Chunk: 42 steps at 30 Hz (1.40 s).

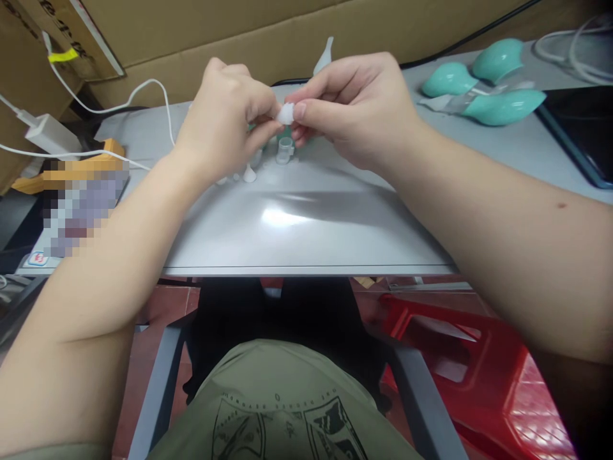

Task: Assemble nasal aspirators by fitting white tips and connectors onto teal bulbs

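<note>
L hand [227,118] & R hand [368,108] both pinch a small white piece [286,114] btwn fingers [262,100], held over the tabletop [215,243]; exact part hard to tell, partly covered. Clear plastic cup [284,152] just below, w/ white cone-shaped piece [249,174] nearby. Teal bulb-shaped units [510,108] lie far R.

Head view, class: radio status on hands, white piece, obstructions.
Left hand, right hand: both pinching small white piece above table. Clear part below. Fingers partly hide white piece.

The left hand [230,115] and right hand [364,105] pinch a small white piece [286,114] above the grey table [316,246]; teal parts [507,107] lie near a dark device [587,124].
</note>
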### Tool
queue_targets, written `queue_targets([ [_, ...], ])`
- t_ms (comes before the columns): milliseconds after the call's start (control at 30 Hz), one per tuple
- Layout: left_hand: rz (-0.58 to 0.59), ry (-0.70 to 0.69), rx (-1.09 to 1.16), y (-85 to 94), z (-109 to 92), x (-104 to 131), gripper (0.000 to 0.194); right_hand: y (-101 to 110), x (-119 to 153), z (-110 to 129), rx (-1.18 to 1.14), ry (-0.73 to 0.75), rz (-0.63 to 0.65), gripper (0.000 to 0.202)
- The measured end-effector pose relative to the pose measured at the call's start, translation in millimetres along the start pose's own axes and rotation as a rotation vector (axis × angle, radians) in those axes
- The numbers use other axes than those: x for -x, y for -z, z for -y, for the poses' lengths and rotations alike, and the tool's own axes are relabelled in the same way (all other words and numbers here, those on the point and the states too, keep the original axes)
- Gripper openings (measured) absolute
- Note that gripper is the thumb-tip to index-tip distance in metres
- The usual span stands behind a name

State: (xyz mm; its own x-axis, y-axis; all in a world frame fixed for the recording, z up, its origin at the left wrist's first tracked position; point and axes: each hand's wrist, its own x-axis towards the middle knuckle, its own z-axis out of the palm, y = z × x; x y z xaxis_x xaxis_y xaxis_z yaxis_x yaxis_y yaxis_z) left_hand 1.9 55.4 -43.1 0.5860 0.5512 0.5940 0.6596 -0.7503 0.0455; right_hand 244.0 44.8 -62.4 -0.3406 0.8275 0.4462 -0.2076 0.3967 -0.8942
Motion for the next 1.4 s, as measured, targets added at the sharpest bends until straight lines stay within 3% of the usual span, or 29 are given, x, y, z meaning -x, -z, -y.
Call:
queue_targets([
  [267,-0.077,0.108,-0.096,9.7,-22,2,0.010,2,1,2,0.062,0.014,-0.008,0.021],
  [500,-0.080,0.210,-0.027,10.0,-26,2,0.020,-6,5,11,0.172,0.051,-0.083,0.026],
  [700,-0.011,0.154,-0.136,2.9,-6,1,0.011,-9,5,18,0.029,-0.114,-0.063,0.024],
  [800,0.078,0.167,-0.171,-11.2,11,-4,0.019,-7,3,17,-0.009,-0.171,-0.056,0.019],
  [867,0.059,0.180,-0.191,-17.2,14,-7,0.029,-5,2,16,-0.027,-0.182,-0.064,0.017],
  [967,-0.010,0.105,-0.215,-10.9,2,-4,0.017,-5,1,13,-0.005,-0.146,-0.067,0.016],
  [1100,0.020,0.067,-0.236,7.6,-19,2,0.008,-5,4,12,0.135,-0.001,-0.106,0.025],
  [1400,0.008,0.166,-0.135,3.9,-17,3,0.008,2,3,9,0.181,0.058,-0.049,0.021],
])
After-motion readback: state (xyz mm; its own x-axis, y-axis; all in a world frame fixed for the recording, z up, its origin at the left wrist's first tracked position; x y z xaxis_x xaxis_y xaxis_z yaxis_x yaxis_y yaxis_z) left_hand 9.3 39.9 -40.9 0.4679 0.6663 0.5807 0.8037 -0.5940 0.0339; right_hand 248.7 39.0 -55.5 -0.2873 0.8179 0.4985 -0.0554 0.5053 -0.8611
